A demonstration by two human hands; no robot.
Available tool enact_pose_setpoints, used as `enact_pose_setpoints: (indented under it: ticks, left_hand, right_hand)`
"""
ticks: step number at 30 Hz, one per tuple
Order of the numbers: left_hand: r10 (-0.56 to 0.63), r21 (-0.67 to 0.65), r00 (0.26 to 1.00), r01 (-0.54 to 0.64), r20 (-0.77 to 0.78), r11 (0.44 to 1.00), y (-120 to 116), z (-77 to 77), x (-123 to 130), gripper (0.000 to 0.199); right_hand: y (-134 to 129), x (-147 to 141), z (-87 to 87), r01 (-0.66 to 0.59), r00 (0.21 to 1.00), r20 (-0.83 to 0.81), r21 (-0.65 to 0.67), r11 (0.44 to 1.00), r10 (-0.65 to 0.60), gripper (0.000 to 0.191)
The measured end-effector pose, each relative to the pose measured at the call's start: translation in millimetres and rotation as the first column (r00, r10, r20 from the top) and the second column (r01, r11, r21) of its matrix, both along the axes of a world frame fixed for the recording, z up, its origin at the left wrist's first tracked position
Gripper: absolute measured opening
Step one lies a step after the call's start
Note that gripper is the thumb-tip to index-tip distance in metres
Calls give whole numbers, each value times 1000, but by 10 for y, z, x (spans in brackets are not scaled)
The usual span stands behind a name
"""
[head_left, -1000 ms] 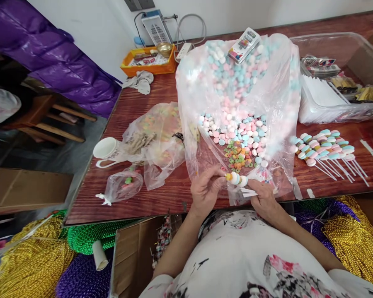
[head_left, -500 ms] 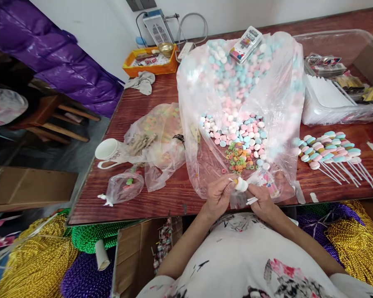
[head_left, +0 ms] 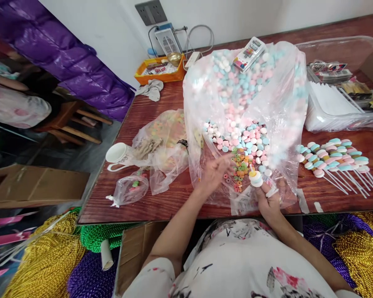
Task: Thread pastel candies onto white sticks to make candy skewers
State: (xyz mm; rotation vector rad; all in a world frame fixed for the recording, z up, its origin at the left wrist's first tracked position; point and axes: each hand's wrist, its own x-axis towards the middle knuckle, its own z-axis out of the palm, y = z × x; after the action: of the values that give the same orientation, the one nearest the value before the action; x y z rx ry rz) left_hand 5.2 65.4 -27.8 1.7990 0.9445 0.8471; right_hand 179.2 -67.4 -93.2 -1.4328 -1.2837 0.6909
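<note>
My right hand (head_left: 270,203) is shut on a candy skewer (head_left: 255,179), a thin white stick with white round pieces and a yellow ring threaded on it. More white sticks (head_left: 271,191) show in the same hand. My left hand (head_left: 216,170), slightly blurred, stretches its fingers toward a small heap of green, orange and red rings (head_left: 240,165). Just beyond lie loose pink, blue and white round sweets (head_left: 251,138), at the mouth of a large clear plastic bag (head_left: 199,99) full of the same. Whether the left fingertips touch a ring cannot be made out.
Finished skewers (head_left: 337,157) lie in a pile at right, before a clear plastic bin (head_left: 345,120). At left are a white mug (head_left: 116,153), a bag of rings (head_left: 164,132) and a small knotted bag (head_left: 132,190). An orange tray (head_left: 161,76) stands behind. Another person's clothing (head_left: 18,103) shows far left.
My left hand has let go of the skewer and moved forward to the rings. My right hand has shifted right, holding the skewer upright. The view has tilted slightly.
</note>
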Motion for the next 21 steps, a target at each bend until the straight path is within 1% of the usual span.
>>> enact_pose_setpoints:
  ticks: [1, 2, 3, 4, 5, 6, 7, 10, 13, 16, 19, 21]
  left_hand:
    - [91, 64, 992, -85, -88, 994, 180, 18, 13, 38]
    - [141, 161, 968, -108, -208, 981, 346, 22, 37, 31]
    - [149, 221, 932, -77, -329, 972, 488, 10, 70, 22]
    - [130, 237, 894, -28, -429, 971, 603, -17, 106, 13]
    - [114, 233, 869, 2, -482, 972, 688, -57, 140, 6]
    - [101, 221, 857, 15, -506, 975, 746, -107, 167, 4]
    - [99, 208, 857, 10, -505, 978, 784, -161, 181, 7]
    - [152, 198, 880, -68, -449, 978, 825, -308, 151, 12]
    - [212, 165, 898, -160, -385, 973, 838, -390, 70, 15]
    - [256, 123, 913, -228, -319, 966, 862, -411, -1, 15]
    - [318, 110, 914, -300, -253, 948, 941, -379, -74, 26]
    - [342, 112, 910, -324, -232, 939, 1032, -335, -126, 31]
  right_hand:
    - [7, 8, -31, 32, 999, -40, -22, 999, -33, 24]
    - [14, 13, -58, 47, 997, -60, -31, 998, -49, 24]
    - [20, 15, -76, 45, 997, -58, -27, 999, -47, 23]
    - [24, 15, -84, 32, 999, -43, -12, 999, -32, 22]
    - [27, 14, -81, 10, 1000, -24, 9, 1000, -10, 21]
    - [29, 12, -70, -14, 1000, -9, 26, 1000, 14, 21]
    - [31, 11, -51, -32, 999, 3, 42, 999, 32, 21]
    - [33, 9, 22, -65, 997, 42, 60, 996, 63, 20]
    - [37, 8, 69, -96, 993, 80, 78, 992, 90, 19]
    - [42, 4, 76, -112, 990, 99, 93, 989, 103, 18]
    - [48, 1, 76, -108, 991, 90, 97, 989, 100, 20]
    - [53, -3, 85, -108, 992, 83, 115, 988, 99, 21]
